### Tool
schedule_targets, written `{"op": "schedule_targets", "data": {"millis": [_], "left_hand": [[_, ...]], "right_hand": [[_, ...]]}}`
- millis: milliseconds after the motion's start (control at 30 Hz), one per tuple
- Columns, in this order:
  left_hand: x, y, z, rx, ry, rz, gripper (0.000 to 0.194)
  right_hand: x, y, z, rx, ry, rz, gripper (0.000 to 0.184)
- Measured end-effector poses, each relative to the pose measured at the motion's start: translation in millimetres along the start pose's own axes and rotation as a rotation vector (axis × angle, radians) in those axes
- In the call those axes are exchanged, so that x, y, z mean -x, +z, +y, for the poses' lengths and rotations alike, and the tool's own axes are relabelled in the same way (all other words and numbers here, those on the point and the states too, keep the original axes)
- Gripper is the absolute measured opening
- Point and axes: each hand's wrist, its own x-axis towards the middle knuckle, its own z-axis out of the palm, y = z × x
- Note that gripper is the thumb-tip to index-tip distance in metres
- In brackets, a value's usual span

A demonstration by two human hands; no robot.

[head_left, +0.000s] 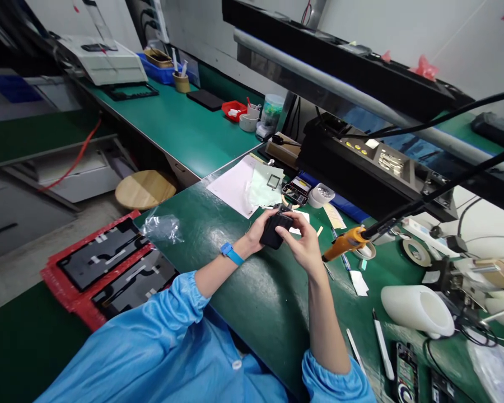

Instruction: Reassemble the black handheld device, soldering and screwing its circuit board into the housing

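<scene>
A small black box-shaped device (272, 233) is held up between both hands over the green bench. My left hand (257, 228) is closed around its left side; a blue strap circles that wrist. My right hand (303, 239) grips the right side, with the thumb lying across the face turned toward me. Some small dark parts show at the device's top edge, too small to make out. Just beyond the hands are an opened black device (296, 190), a white cup of small parts (321, 193) and a pale green sheet (265, 184) with a dark square frame on it.
An orange-handled tool (345, 243) hangs on a black cable right of my right hand. A white cylinder (415, 309) and a circuit board (406, 369) lie at the right. Clear plastic bag (163, 228) at the bench's left edge; red tray (67, 296) below it. A lamp bar overhangs the back.
</scene>
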Motion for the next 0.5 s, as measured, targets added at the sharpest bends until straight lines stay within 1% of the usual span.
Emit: {"op": "schedule_targets", "data": {"millis": [67, 200, 367, 500], "left_hand": [[1.5, -0.9, -2.1, -0.025, -0.014, -0.015, 0.028], [3.9, -0.3, -3.7, -0.051, -0.027, -0.05, 0.032], [6.9, 2.3, -2.1, -0.078, -0.043, -0.097, 0.036], [13.0, 4.7, -1.0, -0.088, -0.059, -0.142, 0.035]], "right_hand": [[0.9, -3.3, 2.8, 0.068, -0.016, -0.012, 0.038], [6.0, -9.0, 9.7, 0.201, -0.04, 0.008, 0.041], [16.6, -1.0, 27.1, 0.335, -0.073, 0.027, 0.062], [39.9, 6.0, 32.7, 0.38, -0.066, 0.043, 0.077]]}}
